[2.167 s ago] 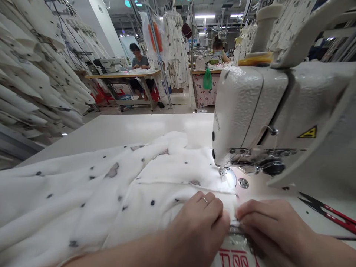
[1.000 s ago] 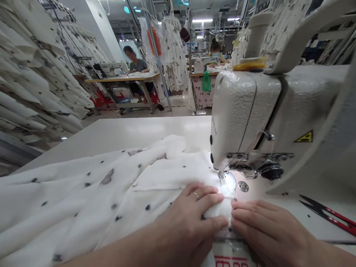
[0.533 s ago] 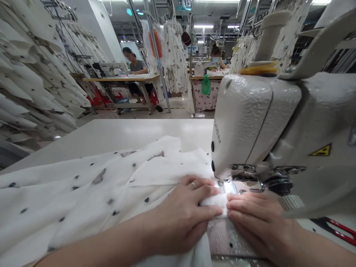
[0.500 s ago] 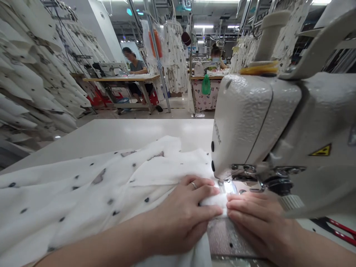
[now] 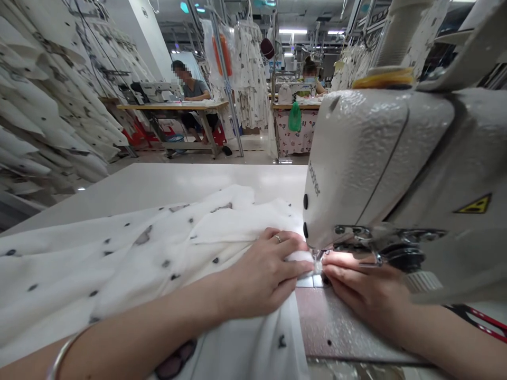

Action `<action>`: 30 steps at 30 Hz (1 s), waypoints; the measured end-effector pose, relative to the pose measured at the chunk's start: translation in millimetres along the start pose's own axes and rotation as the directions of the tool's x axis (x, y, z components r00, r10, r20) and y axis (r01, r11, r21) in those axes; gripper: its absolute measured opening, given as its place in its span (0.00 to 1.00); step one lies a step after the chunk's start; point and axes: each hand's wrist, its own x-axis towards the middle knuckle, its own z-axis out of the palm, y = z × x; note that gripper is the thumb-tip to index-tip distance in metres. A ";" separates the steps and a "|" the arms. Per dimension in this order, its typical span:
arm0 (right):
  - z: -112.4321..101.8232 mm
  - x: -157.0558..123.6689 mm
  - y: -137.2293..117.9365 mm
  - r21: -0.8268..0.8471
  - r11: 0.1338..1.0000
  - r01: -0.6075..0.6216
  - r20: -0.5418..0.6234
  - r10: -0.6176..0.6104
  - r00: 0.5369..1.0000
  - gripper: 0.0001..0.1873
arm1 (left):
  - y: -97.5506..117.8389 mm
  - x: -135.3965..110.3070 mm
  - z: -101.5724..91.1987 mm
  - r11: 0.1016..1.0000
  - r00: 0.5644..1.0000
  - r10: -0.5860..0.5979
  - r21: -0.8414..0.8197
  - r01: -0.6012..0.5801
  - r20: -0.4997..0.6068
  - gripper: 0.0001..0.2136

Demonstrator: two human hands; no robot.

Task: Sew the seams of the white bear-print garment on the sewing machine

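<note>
A white fabric with dark spots lies spread over the table, its edge tucked under the head of a cream sewing machine. My left hand, with a ring on one finger, presses flat on the fabric, its fingertips pinching the edge right at the needle. My right hand comes in from the right under the machine arm, fingers together on the same edge beside the presser foot. The two hands almost touch at the needle.
Red-handled thread snips lie on the table at the right, under the machine. Stacks of the same spotted cloth hang on the left. Two other people sit at sewing tables in the background, among hanging garments.
Both hands have slid forward with the fabric edge, from the table's near part up to the needle. The view has moved closer to the machine.
</note>
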 end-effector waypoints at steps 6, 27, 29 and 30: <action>8.7 0.5 6.9 0.070 0.990 -0.121 0.016 0.120 0.993 0.11 | -7.4 3.4 5.2 1.000 0.999 -0.013 -0.018 0.012 -0.051 0.14; -41.7 26.2 5.9 0.264 0.918 -0.295 0.425 0.164 0.890 0.21 | 1.7 -1.2 3.3 0.999 0.997 -0.032 -0.021 0.030 -0.069 0.14; -43.6 28.1 4.3 0.268 0.920 -0.287 0.420 0.157 0.894 0.22 | 2.6 -1.5 2.5 0.999 0.997 -0.034 -0.020 0.033 -0.075 0.14; -44.5 29.0 3.4 0.264 0.921 -0.287 0.421 0.158 0.893 0.22 | 2.7 -1.2 2.1 0.999 0.997 -0.036 -0.025 0.034 -0.069 0.14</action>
